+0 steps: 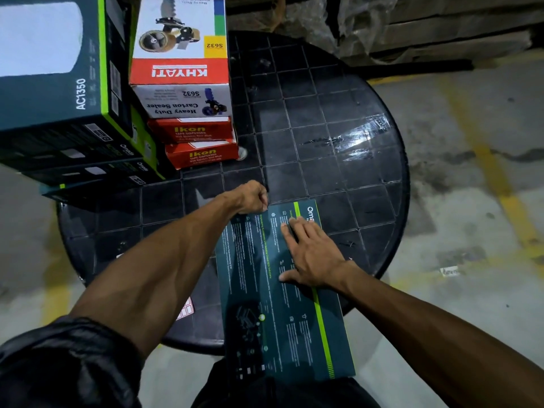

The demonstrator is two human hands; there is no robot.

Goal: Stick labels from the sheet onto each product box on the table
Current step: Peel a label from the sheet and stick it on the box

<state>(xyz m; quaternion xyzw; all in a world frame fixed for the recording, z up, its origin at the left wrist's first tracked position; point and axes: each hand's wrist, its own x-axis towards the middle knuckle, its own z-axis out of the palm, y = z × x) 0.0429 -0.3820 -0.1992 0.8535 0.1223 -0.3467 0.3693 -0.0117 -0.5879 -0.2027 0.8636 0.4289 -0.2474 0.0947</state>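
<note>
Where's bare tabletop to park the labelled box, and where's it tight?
Free: the right and far half of the round table, between the Khyati box stack and the right rim. Crowded: the far left, with stacked dark boxes and Ikon boxes; the near edge, under the flat dark box and both hands.

Readable print on the boxes, head view

Big teal box (53, 83): "AC1350". White/red box (179, 39): "KHYATI", "S632" on its yellow patch, upside down. Its lower face (182, 101): "Heavy Duty Carton Sealer", "S632". Two red boxes (191, 131) (203, 156): "Ikon", "TAPE DISPENSER". Flat teal box (265, 290): "Oma…", rest covered; fine print illegible.
</note>
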